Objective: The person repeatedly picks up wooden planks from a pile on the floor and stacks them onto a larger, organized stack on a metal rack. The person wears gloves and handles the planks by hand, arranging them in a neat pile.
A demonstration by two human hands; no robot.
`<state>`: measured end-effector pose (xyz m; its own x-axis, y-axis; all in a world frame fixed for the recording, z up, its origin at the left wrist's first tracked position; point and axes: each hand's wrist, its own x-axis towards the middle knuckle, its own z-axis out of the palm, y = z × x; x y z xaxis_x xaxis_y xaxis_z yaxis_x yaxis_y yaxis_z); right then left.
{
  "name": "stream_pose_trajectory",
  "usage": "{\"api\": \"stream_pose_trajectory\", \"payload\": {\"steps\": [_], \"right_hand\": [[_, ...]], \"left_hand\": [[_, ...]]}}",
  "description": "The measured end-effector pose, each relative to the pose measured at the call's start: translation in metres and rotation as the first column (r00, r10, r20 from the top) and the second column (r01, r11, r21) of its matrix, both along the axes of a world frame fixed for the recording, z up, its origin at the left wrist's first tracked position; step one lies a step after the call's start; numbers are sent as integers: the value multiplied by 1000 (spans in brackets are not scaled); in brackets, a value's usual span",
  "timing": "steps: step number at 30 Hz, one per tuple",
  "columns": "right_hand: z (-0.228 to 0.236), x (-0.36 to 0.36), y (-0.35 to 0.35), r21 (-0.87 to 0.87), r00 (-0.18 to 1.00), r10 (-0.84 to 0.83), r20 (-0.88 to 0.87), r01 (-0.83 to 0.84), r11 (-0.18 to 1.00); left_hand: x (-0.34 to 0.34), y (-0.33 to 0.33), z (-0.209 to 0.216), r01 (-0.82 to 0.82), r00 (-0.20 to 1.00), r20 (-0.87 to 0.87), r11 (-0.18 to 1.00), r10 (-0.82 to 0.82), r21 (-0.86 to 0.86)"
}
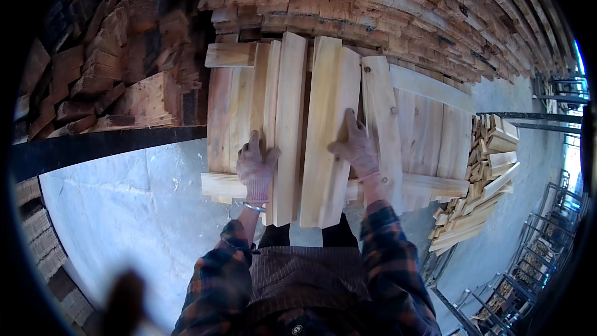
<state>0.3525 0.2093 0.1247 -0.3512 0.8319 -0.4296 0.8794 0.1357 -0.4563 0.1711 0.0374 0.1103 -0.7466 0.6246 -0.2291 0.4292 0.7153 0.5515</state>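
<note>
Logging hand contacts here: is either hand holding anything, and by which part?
Neither grips. The left hand lies flat on a narrow plank, the right hand flat on a wide plank, both near the planks' lower halves.

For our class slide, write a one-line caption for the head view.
Gloved left hand and right hand press flat on pale wooden planks before stacked timber.

— What's around the work spot?

— A tall wall of stacked cut timber (pixel 385 6) curves across the top, its board ends facing out. To the left, a darker heap of wood blocks (pixel 106 68) sits in shadow behind a black metal rail (pixel 106 143).

— And underfoot?

— Pale grey concrete floor (pixel 130 205), lit by daylight from the right. A loose pile of short slats (pixel 479 193) lies there, and beyond it what look like metal racks (pixel 535 249), though the rim blurs them.
</note>
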Motion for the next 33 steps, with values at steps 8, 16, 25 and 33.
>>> {"api": "stream_pose_trajectory", "payload": {"steps": [8,16,25,33], "right_hand": [[20,-5,0,-63,995,-62,76,67,996],[6,4,-8,115,971,-77,226,52,992],[16,-5,-15,206,922,-130,365,56,977],[6,-4,-18,118,938,-230,258,206,971]], "left_hand": [[-21,8,-28,-126,926,374,977,54,172],[-35,-6,-21,-441,644,765,802,-30,403],[-131,-42,-32,-381,695,718,871,48,311],[-74,-16,-41,-146,987,-60,987,150,73]]}}
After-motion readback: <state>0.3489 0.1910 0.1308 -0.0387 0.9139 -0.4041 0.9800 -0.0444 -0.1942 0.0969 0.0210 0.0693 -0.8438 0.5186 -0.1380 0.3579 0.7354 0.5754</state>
